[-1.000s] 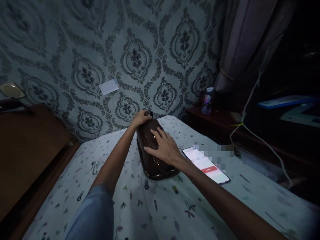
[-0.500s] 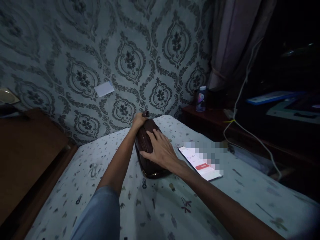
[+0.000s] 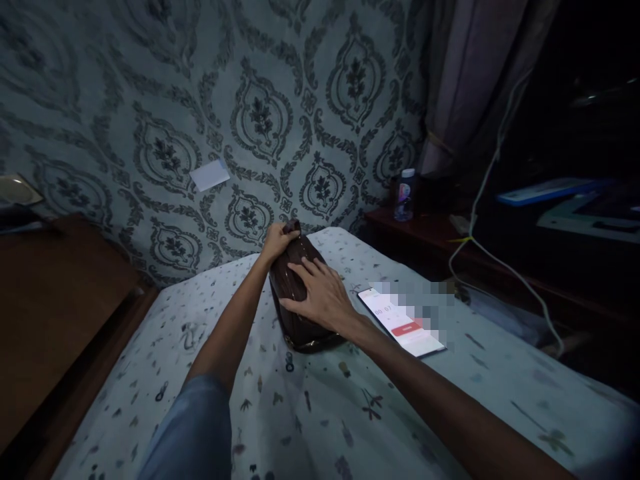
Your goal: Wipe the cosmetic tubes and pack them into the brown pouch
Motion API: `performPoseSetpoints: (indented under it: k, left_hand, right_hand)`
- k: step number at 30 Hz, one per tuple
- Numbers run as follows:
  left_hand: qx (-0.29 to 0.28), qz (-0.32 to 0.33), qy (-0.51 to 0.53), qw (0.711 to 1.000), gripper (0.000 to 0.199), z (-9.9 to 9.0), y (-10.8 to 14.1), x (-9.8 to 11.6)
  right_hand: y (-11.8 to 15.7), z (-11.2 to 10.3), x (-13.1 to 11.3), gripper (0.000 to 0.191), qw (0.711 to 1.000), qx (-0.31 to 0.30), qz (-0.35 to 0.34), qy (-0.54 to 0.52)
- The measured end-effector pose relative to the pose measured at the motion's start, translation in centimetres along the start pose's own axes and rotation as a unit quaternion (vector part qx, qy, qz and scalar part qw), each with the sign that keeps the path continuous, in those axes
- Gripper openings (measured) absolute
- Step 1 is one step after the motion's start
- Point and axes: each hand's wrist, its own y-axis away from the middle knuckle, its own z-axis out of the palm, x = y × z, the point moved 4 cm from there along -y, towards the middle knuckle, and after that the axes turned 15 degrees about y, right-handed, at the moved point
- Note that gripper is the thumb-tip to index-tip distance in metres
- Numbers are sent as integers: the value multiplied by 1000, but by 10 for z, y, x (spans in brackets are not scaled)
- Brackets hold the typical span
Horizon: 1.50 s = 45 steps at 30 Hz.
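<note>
showing a gold-toned zip [image 3: 311,344], the dark brown bag [image 3: 291,284] sat as before, left grip [image 3: 277,244] clamped on its loop [image 3: 295,227], right grip [image 3: 325,293] spread flat.

Our left hand [image 3: 278,243] grips the handle [image 3: 293,227] of a brown bag [image 3: 296,328] on a bed [image 3: 280,427]; our right hand [image 3: 323,293] lies spread across the bag. Near it we see a lit phone [image 3: 393,320]. Beyond, a bottle [image 3: 404,199] stands before patterned wallpaper [image 3: 200,87].
</note>
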Motion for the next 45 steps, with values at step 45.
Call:
performPoseSetpoints:
  k: [45]
  left_hand:
    - [76, -93, -121, 985, 25, 7, 1, 4]
  right_hand:
    - [19, 7, 20, 79, 996, 63, 56, -24]
